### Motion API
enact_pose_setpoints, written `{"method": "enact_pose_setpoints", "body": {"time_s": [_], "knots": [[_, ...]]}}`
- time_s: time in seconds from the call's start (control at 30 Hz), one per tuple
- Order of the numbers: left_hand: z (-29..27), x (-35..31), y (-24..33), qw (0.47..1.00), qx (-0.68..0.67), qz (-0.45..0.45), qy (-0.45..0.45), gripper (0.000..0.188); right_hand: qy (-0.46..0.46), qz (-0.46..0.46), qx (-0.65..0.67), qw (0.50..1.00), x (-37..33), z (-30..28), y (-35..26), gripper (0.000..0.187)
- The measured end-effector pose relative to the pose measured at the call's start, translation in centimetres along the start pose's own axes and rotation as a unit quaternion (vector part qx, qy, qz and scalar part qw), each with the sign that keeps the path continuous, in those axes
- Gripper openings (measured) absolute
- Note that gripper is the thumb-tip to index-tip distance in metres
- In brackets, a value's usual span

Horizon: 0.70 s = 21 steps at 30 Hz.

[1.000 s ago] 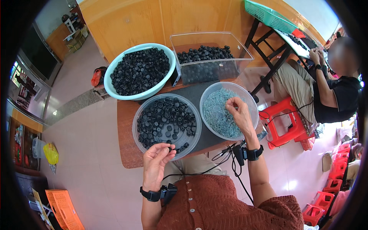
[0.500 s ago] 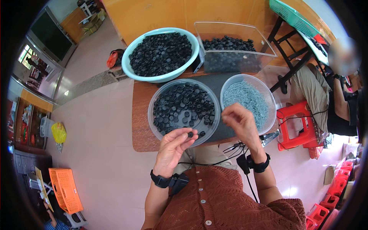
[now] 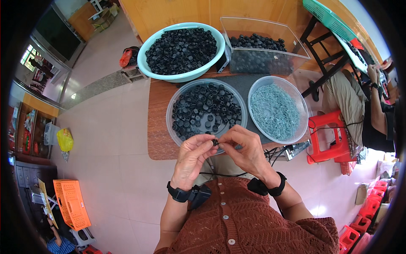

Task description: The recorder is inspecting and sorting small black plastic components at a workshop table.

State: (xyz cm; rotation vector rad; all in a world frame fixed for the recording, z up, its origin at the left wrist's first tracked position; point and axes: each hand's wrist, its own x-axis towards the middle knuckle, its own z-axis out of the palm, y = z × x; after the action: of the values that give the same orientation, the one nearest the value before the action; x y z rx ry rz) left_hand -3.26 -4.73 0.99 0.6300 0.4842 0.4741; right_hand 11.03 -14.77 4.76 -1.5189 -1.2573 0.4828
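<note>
My left hand (image 3: 190, 156) pinches a small round black plastic cap (image 3: 215, 142) between thumb and fingertips. The fingers of my right hand (image 3: 247, 150) are pressed together right against that cap; anything between them is too small to make out. Both hands meet over the near rim of a clear round tub (image 3: 170, 116), which holds many loose black caps (image 3: 205, 99). Just to its right stands a second clear tub (image 3: 303, 116) filled with thin silvery screws (image 3: 275, 111).
Behind the tubs stand a pale green basin (image 3: 143, 63) and a clear rectangular bin (image 3: 305, 56), both with black parts. They share a brown wooden table (image 3: 156, 144). To the right are a red stool (image 3: 327, 150) and a seated person (image 3: 380, 110). An orange crate (image 3: 69, 205) sits left.
My right hand has moved left, from beside the screw tub to the cap in my left hand. Both hands now touch at the fingertips. The view has shifted slightly.
</note>
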Motion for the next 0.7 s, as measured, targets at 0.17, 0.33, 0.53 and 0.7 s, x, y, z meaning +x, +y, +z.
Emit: {"method": "enact_pose_setpoints", "body": {"time_s": [0.17,0.33,0.53,0.7], "knots": [[0.6,0.0,-0.1,0.997,0.061,0.042,0.014,0.015,0.01,-0.021,-0.039,0.999,-0.1,0.2,-0.2,0.01],[0.7,-0.2,-0.6,0.978,0.183,0.094,0.021,0.013,-0.001,-0.055,-0.14,0.989,-0.5,0.2,-0.5,0.013],[-0.2,-0.6,-0.8,0.998,0.059,-0.022,-0.019,0.014,-0.066,0.142,0.145,0.977,-0.6,-0.6,0.8,0.013],[-0.1,-0.1,-2.1,0.999,-0.008,-0.036,0.009,0.014,0.003,0.099,0.149,0.984,-1.3,0.1,1.6,0.014]]}}
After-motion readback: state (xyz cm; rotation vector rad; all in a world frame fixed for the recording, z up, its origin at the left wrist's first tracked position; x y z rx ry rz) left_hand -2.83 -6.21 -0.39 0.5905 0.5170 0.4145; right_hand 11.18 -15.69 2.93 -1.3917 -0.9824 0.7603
